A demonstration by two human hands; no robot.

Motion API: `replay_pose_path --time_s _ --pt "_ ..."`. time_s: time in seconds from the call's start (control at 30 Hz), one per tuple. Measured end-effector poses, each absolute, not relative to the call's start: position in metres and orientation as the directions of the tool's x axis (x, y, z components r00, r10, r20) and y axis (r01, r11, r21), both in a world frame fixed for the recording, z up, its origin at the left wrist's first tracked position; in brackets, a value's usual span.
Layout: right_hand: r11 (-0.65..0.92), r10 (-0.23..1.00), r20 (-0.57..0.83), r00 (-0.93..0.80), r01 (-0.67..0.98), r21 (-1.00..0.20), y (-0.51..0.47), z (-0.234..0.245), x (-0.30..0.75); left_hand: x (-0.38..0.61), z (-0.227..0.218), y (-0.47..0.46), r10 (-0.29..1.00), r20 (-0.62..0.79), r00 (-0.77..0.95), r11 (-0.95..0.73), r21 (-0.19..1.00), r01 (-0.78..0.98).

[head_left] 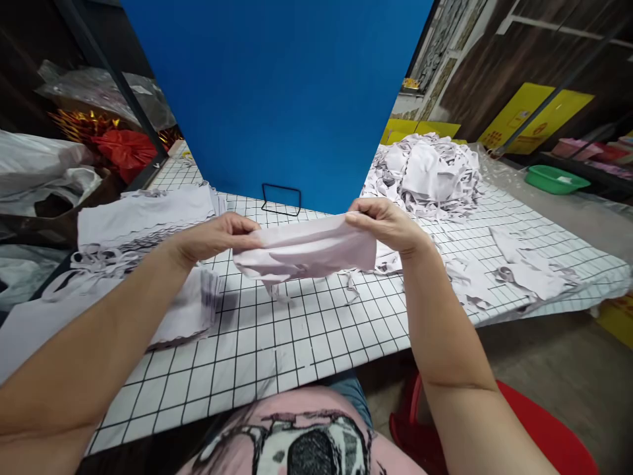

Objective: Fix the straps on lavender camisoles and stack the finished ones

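Nearest the camera, the person's pink printed shirt (297, 442) filled the bottom edge, with a red stool (544, 429) showing beside the right forearm. Both bare forearms reached forward over the white, black-gridded surface (297, 336).

Above that surface, clear of it, a pale cloth piece (311, 254) hung stretched between the two hands. The left hand (217, 237) had its grip closed on the cloth's left end, thumb on top and fingers curled beneath. The right hand (383, 224) pinched the upper right corner, its grip likewise shut, fingers bent down over the edge. The cloth sagged in soft folds between them, and thin strips trailed from its lower edge towards the surface.

Under the left forearm lay a flat stack of similar pieces (188, 310), resting on the surface. Beyond it, further left, sat a second layered stack (143, 214) with darker trim along its edges. To the right of the right hand, loose scraps (529, 277) lay scattered over the grid.

Further back, a small black wire stand (281, 198) stood at the foot of a blue board (277, 92). A tangled heap of cloth pieces (425, 171) rose at the far right of the surface. Past it a green basin (554, 179) sat on a ledge near yellow signs (534, 115), while a red bag (126, 150) lay on the far left.
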State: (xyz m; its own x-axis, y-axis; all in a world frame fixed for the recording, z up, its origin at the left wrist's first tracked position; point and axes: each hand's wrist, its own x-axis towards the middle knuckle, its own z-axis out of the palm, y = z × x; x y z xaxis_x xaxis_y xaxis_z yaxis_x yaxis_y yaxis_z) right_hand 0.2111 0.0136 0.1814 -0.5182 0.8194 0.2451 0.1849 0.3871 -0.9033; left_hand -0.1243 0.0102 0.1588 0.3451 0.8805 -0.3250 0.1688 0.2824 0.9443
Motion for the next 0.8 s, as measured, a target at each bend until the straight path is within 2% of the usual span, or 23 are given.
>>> replay_pose_path --time_s 0.1,0.2,0.3,0.37,0.47,0.57,0.67,0.73,0.8 --pt "0.294 0.84 0.176 -0.514 0.157 -0.943 0.016 0.183 0.228 -0.141 0.166 0.008 0.93 -0.119 0.347 0.098 0.992 0.077" --pt "0.248 0.809 0.108 -0.578 0.169 -0.954 0.017 0.179 0.235 -0.144 0.176 0.002 0.902 0.045 0.43 -0.038 0.999 -0.026" --pt "0.285 0.79 0.132 -0.599 0.167 -0.944 0.019 0.175 0.236 -0.14 0.181 -0.003 0.924 0.081 0.375 -0.034 0.991 -0.131" --pt "0.325 0.788 0.168 -0.592 0.168 -0.931 0.02 0.173 0.237 -0.14 0.182 -0.004 0.958 0.052 0.282 -0.016 0.992 -0.126" --pt "0.351 0.786 0.185 -0.59 0.179 -0.919 0.022 0.173 0.243 -0.147 0.184 -0.003 0.975 0.036 0.221 -0.036 0.999 -0.005" --pt "0.334 0.791 0.156 -0.592 0.204 -0.92 0.023 0.175 0.253 -0.158 0.19 -0.002 0.935 0.078 0.346 -0.14 0.977 0.159" --pt "0.362 0.808 0.203 -0.553 0.193 -0.912 0.022 0.176 0.263 -0.164 0.196 -0.002 0.877 0.056 0.477 -0.265 0.884 0.384" --pt "0.399 0.821 0.269 -0.504 0.168 -0.902 0.022 0.178 0.267 -0.165 0.199 -0.001 0.87 0.037 0.492 -0.322 0.798 0.509" --pt "0.4 0.839 0.272 -0.472 0.193 -0.896 0.021 0.181 0.27 -0.165 0.2 -0.001 0.88 0.073 0.47 -0.363 0.741 0.565"
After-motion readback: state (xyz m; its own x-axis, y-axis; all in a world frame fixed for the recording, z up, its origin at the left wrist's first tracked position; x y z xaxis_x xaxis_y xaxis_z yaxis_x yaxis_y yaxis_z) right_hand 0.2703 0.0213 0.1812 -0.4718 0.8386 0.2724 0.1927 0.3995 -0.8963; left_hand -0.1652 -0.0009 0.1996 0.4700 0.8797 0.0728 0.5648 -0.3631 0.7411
